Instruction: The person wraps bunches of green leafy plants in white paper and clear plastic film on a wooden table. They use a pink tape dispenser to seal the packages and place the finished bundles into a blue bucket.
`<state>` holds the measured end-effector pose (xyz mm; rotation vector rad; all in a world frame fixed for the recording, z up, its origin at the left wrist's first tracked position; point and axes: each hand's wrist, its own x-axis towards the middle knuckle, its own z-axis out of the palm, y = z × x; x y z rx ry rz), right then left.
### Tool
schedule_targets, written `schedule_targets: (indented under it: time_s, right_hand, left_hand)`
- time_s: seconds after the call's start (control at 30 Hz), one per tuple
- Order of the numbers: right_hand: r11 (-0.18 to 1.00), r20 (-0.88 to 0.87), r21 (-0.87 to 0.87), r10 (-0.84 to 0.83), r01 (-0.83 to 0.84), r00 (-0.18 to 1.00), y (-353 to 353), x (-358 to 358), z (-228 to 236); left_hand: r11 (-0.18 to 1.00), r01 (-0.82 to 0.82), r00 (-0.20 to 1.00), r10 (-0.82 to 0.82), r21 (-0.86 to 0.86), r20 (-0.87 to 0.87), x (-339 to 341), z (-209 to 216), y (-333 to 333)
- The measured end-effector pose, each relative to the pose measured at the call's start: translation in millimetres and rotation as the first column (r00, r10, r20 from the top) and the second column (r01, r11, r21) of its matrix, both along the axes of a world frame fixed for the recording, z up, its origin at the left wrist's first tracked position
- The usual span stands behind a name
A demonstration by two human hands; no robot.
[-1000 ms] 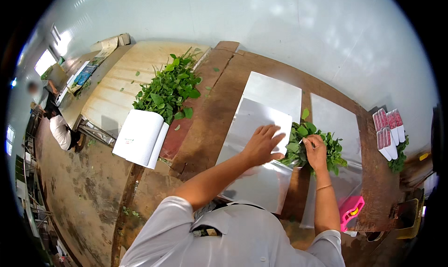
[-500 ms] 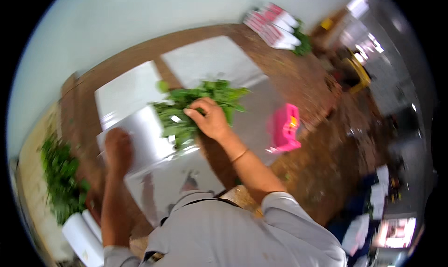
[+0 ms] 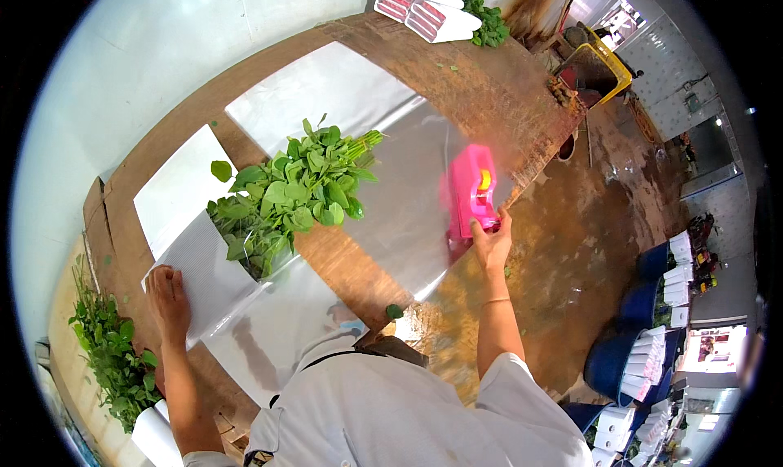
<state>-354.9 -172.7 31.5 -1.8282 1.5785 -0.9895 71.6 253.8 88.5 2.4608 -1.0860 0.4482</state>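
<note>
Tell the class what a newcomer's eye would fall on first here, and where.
Probably the bright pink tape dispenser, right of centre, with the right hand at its near end. Next would come the leafy green bunch lying across the plastic sheets, left of centre. Red-and-white packages at the top, near the wall, also catch the eye.

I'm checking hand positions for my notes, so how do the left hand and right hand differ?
The left hand lies at the left edge of the grey sheet; the right hand grasps the near end of the pink dispenser. The right hand's wrist wears a thin band; the left hand's shows none. Both hands are ungloved.
</note>
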Motion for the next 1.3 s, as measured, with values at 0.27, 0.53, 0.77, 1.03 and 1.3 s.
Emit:
schedule_targets:
  time_s: [0.27, 0.53, 0.77, 1.03, 1.3]
  right_hand:
    - [0.986, 0.016, -0.149, -0.069, 0.071, 0.997, 26, 35, 19]
    - [0.998, -0.049, -0.063, -0.013, 0.009, 0.999, 46, 55, 3]
    - [0.850, 0.318, 0.444, 0.147, -0.285, 0.936, -17, 23, -3]
    - [0.895, 0.095, 0.354, 0.254, -0.271, 0.963, 52, 8, 35]
    - [0.826, 0.267, 0.247, 0.444, -0.506, 0.855, 81, 79, 59]
  left_hand:
    - [1.000, 0.010, 1.000, -0.010, 0.003, -0.016, -3, 1, -6]
    - [0.999, 0.004, 0.999, -0.006, -0.048, -0.038, -2, -1, -5]
    - [0.999, -0.006, 0.999, 0.004, -0.043, -0.051, -1, -3, -8]
    - [0.992, -0.015, 0.996, 0.004, -0.122, -0.091, 3, -7, 3]
    - [0.996, -0.091, 0.973, 0.084, -0.022, -0.217, -4, 20, -4]
